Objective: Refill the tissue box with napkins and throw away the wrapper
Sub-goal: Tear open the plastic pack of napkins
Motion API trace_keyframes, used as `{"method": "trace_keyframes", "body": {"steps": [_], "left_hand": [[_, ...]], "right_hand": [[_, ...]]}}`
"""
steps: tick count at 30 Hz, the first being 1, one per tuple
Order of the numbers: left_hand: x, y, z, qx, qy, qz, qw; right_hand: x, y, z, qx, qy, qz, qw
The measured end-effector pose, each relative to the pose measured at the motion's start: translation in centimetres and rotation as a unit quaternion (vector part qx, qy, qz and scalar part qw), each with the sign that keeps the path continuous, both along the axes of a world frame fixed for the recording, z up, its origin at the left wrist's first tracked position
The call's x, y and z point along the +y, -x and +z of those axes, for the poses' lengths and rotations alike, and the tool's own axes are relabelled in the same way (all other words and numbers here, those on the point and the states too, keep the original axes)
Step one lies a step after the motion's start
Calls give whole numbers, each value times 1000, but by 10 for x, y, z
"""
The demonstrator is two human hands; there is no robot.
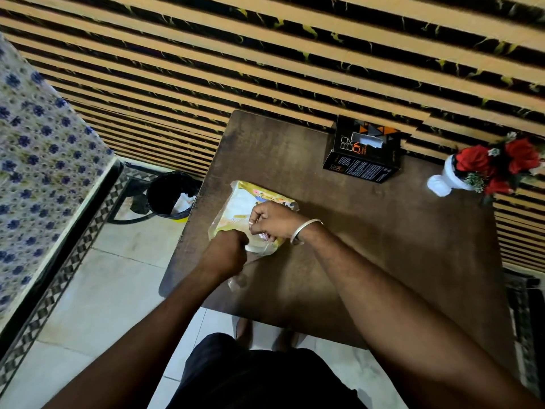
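Head view: the napkin pack [244,202] lies flat at the centre left of the frame, on the left part of the brown table [383,246]. Its yellow far edge slopes down to the right. The hands hide its near end, so I can't call its long axis.

The left hand [227,250] is balled tight, gripping the wrapper's near edge. The right hand [272,221] has its fingers curled, pinching the plastic just beside it.

The black tissue box [364,150] sits upper right of centre, long axis left to right, slot facing up.

A black bin [169,196] stands on the floor to the table's left, and red flowers [498,163] stand at the right edge.
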State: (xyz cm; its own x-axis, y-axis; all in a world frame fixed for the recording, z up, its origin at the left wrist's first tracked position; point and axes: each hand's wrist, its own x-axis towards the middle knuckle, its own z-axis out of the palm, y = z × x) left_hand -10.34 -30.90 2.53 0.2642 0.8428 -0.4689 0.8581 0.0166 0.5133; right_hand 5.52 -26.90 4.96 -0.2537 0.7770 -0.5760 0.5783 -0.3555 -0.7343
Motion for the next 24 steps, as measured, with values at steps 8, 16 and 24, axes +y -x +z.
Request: {"method": "trace_keyframes", "body": {"steps": [8,16,24], "left_hand": [[-15,7,-22,-189,204,321,905],[-14,0,-29,-231,63,373,897],[-17,-7,-38,-358,278,531,716]], "right_hand": [[-3,3,12,28,42,15,999],[-9,9,8,35,81,48,995],[-4,18,12,64,108,87,988]]}}
